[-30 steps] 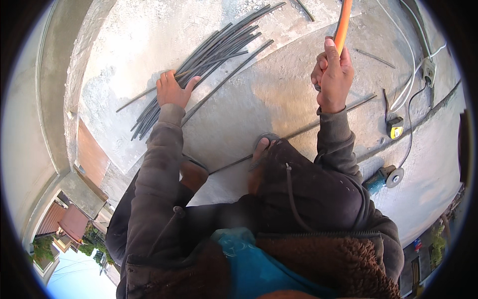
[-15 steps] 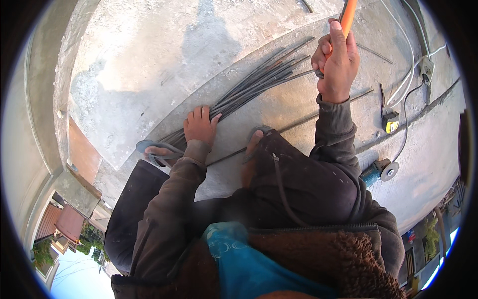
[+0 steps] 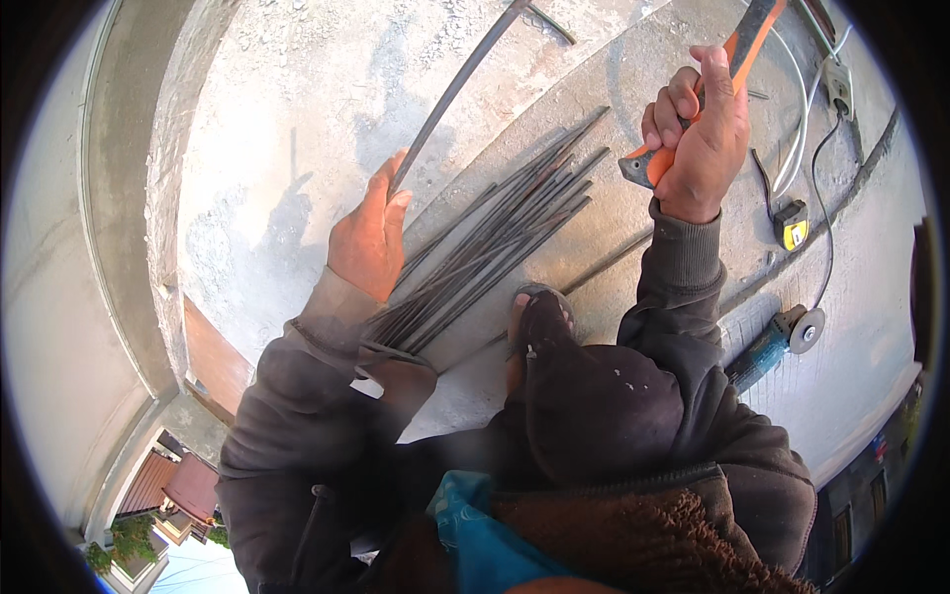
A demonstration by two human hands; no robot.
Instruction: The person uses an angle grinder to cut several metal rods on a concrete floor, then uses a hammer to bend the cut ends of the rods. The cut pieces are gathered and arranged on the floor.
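Note:
My left hand [image 3: 366, 247] is closed around the lower end of a dark steel rod [image 3: 450, 94], which rises away from me past the top edge of the picture. Below and right of that hand, a bundle of similar steel rods [image 3: 495, 238] lies on the concrete, slightly fanned out. My right hand [image 3: 705, 139] grips an orange and black hand tool [image 3: 749, 49] raised above the floor at the upper right. Its grey butt end has a hole, and its far end is cut off by the frame, so its exact kind does not show.
An angle grinder [image 3: 772, 348] rests on the floor at the right, its cord running up to a socket block [image 3: 838, 89] with white cable. A yellow and black tape measure [image 3: 792, 226] lies nearby. Another long rod [image 3: 609, 259] is beside my foot. A low wall [image 3: 119, 198] stands left.
My left hand has come up off the bundle with one rod in it. The rods left behind have spread apart. My right hand has shifted right, and the tool has tilted.

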